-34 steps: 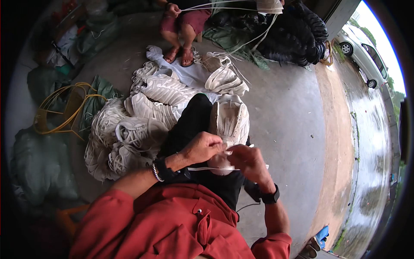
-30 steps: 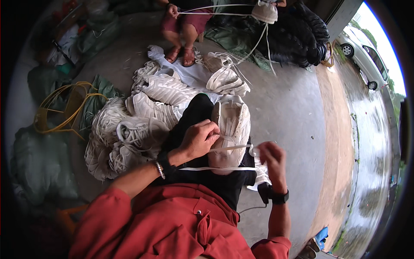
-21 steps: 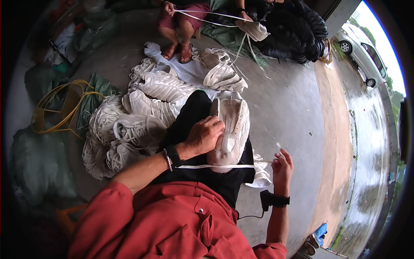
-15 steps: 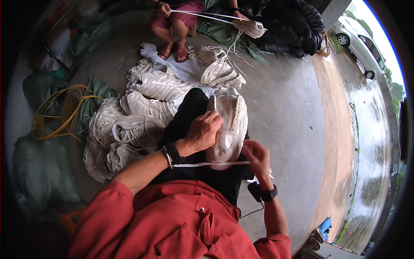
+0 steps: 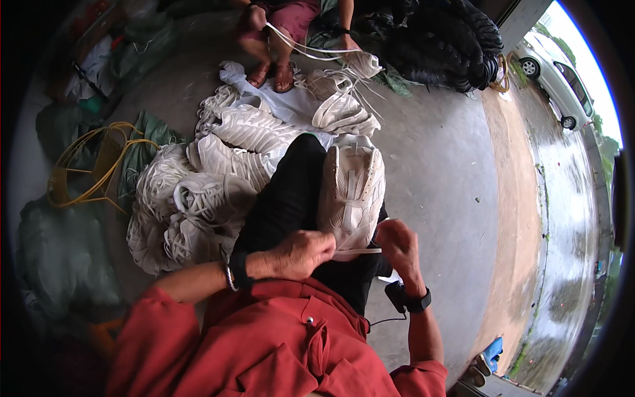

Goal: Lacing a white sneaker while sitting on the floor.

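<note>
A white sneaker (image 5: 352,182) rests on my black-trousered leg, its toe pointing toward me. At the toe's left side my left hand (image 5: 301,255) is closed in a pinch on the shoelace. My right hand (image 5: 399,247), also closed, sits just right of the toe and grips the lace too. Between the hands the flat white shoelace (image 5: 359,251) runs across in front of the toe. A lace stretch crosses the lowest part of the shoe's opening, while the eyelets farther up look unlaced. The fingertips of both hands are partly hidden.
Piled white sneakers (image 5: 215,195) lie to my left. Across from me a seated person (image 5: 281,30) pulls laces on another white shoe (image 5: 364,64). Black bundled bags (image 5: 443,46) stand at the back, a yellow wire frame (image 5: 99,165) at left, blue-and-grey footwear (image 5: 488,357) at lower right.
My left hand has moved from the shoe's opening down toward me, to the left of the toe. The right hand has barely shifted. The other person's hands and shoe have lowered slightly.
</note>
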Demonstrator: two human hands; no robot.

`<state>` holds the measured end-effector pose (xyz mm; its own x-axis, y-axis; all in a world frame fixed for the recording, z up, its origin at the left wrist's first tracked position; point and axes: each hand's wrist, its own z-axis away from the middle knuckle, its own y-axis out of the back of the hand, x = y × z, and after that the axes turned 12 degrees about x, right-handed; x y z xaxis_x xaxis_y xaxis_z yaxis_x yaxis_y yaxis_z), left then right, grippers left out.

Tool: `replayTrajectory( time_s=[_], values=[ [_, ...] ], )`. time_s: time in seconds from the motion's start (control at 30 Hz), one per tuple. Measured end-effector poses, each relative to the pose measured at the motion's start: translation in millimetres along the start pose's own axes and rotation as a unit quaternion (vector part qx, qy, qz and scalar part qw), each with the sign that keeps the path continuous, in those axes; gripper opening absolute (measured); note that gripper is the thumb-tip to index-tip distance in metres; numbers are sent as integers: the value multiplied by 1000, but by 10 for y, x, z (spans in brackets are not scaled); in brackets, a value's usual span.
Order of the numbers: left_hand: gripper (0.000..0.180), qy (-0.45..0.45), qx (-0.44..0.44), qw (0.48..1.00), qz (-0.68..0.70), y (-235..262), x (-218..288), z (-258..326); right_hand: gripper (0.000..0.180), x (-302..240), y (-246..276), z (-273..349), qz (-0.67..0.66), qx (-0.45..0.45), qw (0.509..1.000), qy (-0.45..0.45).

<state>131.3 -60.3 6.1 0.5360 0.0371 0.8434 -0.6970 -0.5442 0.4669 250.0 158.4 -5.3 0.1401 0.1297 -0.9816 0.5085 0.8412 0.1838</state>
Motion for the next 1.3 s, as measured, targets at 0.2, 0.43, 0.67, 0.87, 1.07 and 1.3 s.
replayTrajectory(
  time_s=[0.2,0.43,0.67,0.87,1.07,1.3],
  values=[
    [14,24,-283,955,84,-150,295,196,22,-209,100,-84,-52,110,992,-17],
    [13,67,-59,996,30,1,214,174,10,28,-93,249,228,41,966,117],
    [24,-4,112,993,-45,80,224,2,3,-377,18,526,301,-89,942,120],
    [60,-10,-70,983,169,-208,493,-40,6,-983,221,636,181,-204,962,12],
    [20,28,-93,985,144,-50,424,30,8,-760,874,446,177,57,976,-112],
    [26,51,-265,960,70,214,292,98,12,-297,1424,346,65,161,982,-73]
  ],
)
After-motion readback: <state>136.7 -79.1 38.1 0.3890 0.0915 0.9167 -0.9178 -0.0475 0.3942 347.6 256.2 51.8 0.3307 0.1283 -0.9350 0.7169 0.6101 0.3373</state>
